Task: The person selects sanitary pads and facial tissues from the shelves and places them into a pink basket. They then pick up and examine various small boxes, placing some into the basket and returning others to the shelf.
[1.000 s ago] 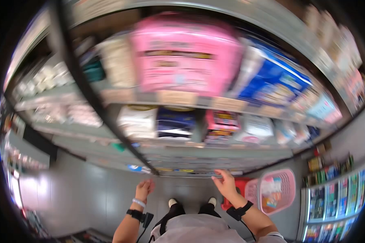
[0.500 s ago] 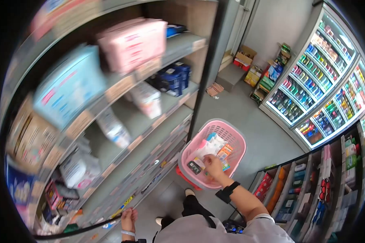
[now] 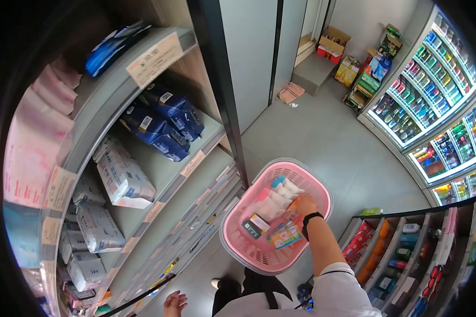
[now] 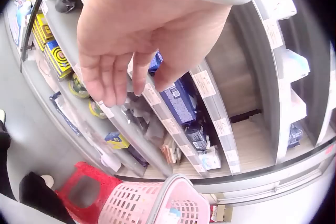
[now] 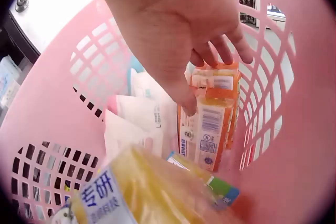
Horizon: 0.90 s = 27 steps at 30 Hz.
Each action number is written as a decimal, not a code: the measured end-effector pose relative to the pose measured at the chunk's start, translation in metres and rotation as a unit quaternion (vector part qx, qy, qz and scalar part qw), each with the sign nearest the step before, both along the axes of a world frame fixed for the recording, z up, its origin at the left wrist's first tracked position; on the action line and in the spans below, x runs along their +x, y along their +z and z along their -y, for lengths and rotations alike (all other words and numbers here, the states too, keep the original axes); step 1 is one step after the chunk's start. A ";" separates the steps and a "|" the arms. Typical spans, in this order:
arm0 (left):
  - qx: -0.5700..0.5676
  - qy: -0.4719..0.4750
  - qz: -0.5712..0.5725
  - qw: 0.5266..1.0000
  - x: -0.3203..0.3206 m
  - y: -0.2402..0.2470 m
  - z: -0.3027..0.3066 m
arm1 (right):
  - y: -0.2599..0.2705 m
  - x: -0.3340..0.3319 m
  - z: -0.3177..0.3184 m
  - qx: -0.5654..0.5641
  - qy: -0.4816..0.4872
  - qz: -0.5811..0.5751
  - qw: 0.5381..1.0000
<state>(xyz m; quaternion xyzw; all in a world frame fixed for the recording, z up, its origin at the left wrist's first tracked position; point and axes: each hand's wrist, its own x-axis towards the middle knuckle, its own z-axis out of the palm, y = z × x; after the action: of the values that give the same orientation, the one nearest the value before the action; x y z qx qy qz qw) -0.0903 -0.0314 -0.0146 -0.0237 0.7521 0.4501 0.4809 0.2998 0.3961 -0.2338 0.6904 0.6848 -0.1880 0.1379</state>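
Inside the pink basket [image 3: 232,211], my right hand [image 3: 305,205] reaches down along the far right side. Up close in the right wrist view, that right hand [image 5: 184,40] has its fingers spread loosely, with the thumb tip right at the orange-and-white packs [image 5: 210,124]. White soft packs [image 5: 139,121] stand beside them. A yellow plastic packet [image 5: 157,187] fills the foreground. A small dark box [image 3: 251,228] and a colourful flat packet [image 3: 285,235] also lie in the basket. My left hand [image 3: 175,303] hangs by the shelf with relaxed fingers, holding nothing.
Shelves on the left carry navy packs [image 3: 158,127] and white packs [image 3: 122,171]. A red stand [image 4: 86,187] sits under the basket. Low product racks [image 3: 407,253] run along the right, with lit drink coolers [image 3: 428,90] and cartons [image 3: 334,42] farther back.
My view has turned right from the shelf toward the basket. My right hand first entered the basket near the dark box, then shifted to the orange packs. My left hand stays low, holding nothing.
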 end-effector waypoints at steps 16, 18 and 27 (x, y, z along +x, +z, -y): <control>-0.029 -0.068 -0.009 0.997 0.014 0.021 -0.018 | -0.006 -0.028 -0.001 -0.112 0.043 0.117 0.986; -0.030 -0.067 -0.010 0.997 0.014 0.021 -0.017 | -0.001 -0.027 -0.002 -0.128 0.069 0.102 0.984; 0.011 -0.051 -0.012 0.999 0.008 0.003 -0.021 | 0.114 -0.011 0.002 -0.063 0.167 0.075 0.981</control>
<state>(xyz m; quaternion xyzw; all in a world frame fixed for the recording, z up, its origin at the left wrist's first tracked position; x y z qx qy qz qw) -0.0821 -0.0102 -0.0113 0.0246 0.7530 0.4333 0.4946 0.2890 0.3940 -0.1199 0.5683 0.7651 -0.1530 0.2612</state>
